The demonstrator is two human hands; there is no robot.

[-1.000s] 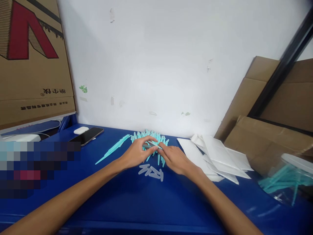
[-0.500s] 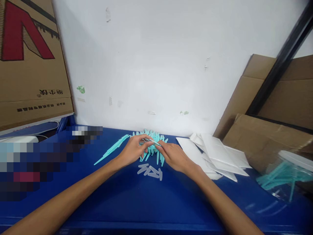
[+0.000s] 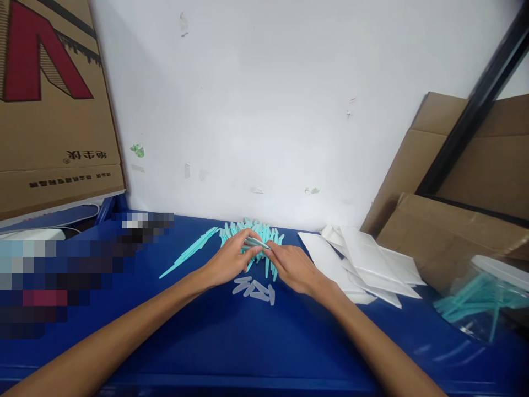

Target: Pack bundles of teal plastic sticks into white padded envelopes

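Note:
Between my two hands lies a slim teal plastic stick point(image 3: 258, 242), one end pinched on each side; more than one may be there. My left hand point(image 3: 231, 255) is closed around its left part with fingers curled. The thumb and fingertips of my right hand point(image 3: 295, 266) grip its right end. Just behind and under my hands spreads a pile of similar teal sticks point(image 3: 268, 231), some with pale ends. Nearer to me are several loose translucent oblong pieces point(image 3: 259, 291). Left of my left hand is a narrow row of teal sticks point(image 3: 190, 251). Their exact kind is too small to tell.
White paper envelopes or sheets point(image 3: 372, 259) overlap right of my right hand. A clear jar with a white lid point(image 3: 504, 275) lies at far right, holding teal sticks. Cardboard point(image 3: 450, 231) leans behind it. A printed carton point(image 3: 58, 127) stands left on the blue table point(image 3: 248, 342).
My left hand has shifted slightly right and its grip on the stick has changed. The right hand stays nearly in place. The pile and loose pieces look the same.

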